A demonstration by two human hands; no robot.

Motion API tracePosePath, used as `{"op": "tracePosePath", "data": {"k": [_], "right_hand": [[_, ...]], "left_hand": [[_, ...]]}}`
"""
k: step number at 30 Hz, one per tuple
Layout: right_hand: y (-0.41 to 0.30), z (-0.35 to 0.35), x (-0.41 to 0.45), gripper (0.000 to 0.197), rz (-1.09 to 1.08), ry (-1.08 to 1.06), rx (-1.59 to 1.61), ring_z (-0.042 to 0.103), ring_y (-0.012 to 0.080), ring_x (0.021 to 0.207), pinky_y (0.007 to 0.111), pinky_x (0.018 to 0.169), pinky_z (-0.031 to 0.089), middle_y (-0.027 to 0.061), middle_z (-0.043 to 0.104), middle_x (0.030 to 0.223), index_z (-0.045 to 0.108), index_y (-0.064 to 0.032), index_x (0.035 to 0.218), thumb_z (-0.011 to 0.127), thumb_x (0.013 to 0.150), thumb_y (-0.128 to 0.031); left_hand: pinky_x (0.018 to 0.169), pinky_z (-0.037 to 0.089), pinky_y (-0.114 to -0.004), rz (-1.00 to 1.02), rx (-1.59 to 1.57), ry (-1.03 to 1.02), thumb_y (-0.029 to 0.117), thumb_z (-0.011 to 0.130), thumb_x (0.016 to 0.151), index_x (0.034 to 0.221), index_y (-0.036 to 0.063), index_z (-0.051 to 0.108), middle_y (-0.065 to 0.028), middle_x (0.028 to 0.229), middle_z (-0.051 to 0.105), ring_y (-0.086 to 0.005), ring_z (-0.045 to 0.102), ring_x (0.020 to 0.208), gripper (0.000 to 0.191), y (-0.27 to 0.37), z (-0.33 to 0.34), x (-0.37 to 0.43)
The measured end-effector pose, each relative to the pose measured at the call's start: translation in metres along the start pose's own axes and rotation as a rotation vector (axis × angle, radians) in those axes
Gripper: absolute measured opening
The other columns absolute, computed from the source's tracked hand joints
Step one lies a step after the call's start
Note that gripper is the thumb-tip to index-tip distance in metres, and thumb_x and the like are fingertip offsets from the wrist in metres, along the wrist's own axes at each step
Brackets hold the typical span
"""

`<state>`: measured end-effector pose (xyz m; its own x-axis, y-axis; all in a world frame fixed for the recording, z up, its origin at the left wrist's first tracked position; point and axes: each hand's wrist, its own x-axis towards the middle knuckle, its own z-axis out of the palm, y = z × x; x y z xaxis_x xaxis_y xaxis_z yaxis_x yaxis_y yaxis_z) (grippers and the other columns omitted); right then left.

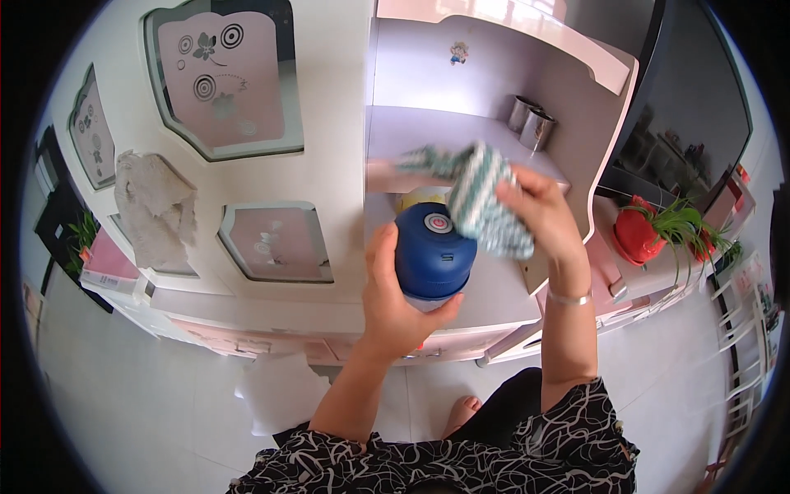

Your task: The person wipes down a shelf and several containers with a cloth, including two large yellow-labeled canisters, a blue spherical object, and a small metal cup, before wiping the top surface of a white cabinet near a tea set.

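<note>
My left hand (pixel 395 296) grips a dark blue rounded appliance (pixel 432 262) with a power button on its top and a paler lower part mostly hidden by my fingers. In my right hand (pixel 534 204) is a green-and-white striped cloth (pixel 484 197), bunched up and blurred at its far end. The cloth's lower edge is right beside the appliance's top; whether they touch I cannot tell. Behind the appliance, a yellow-and-white rounded object (pixel 423 197) shows only in part.
A pink-and-white cabinet (pixel 336 123) stands before me, with two metal cups (pixel 538 129) on its shelf. To the right are a television (pixel 685 117) and a red pot (pixel 639 238) with a trailing plant. A pale cloth-like covering (pixel 154 210) hangs at the left door.
</note>
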<state>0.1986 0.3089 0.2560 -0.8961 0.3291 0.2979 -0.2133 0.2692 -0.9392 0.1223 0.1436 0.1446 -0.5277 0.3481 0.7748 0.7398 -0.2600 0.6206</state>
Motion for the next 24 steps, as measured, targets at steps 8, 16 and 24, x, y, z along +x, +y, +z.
{"op": "tracePosePath", "data": {"k": [8,16,24], "right_hand": [[-0.027,0.029,-0.028,0.039,-0.301,-0.31,-0.566,0.051,0.0238,0.102,0.033,0.088,0.037,0.012,0.056,0.106,0.054,-0.0003,0.106,0.06,0.081,-0.029],[0.02,0.049,-0.045,0.046,-0.018,0.284,0.268,0.052,0.0101,0.085,0.025,0.076,0.042,0.0068,0.058,0.094,0.055,0.0016,0.103,0.043,0.089,-0.041],[0.048,0.075,-0.096,0.044,-0.596,0.345,-0.81,0.032,0.0424,0.116,0.046,0.097,0.027,0.0232,0.034,0.128,0.055,-0.0096,0.111,0.062,0.071,-0.026]], "left_hand": [[0.09,0.035,-0.04,0.151,0.025,-0.186,0.015,0.079,0.052,0.129,0.0,0.017,-0.0194,0.118,0.037,-0.0284,0.041,0.109,0.1,0.02,0.006,-0.001],[0.093,0.035,-0.036,-0.083,-0.424,-0.094,0.01,0.076,0.055,0.132,0.0006,0.016,-0.0184,0.122,0.036,-0.0263,0.041,0.111,0.098,0.015,0.015,-0.015],[0.094,0.034,-0.035,-0.199,-0.244,-0.075,0.011,0.077,0.055,0.132,0.0,0.015,-0.016,0.12,0.037,-0.0267,0.04,0.112,0.099,0.02,0.016,-0.017]]}}
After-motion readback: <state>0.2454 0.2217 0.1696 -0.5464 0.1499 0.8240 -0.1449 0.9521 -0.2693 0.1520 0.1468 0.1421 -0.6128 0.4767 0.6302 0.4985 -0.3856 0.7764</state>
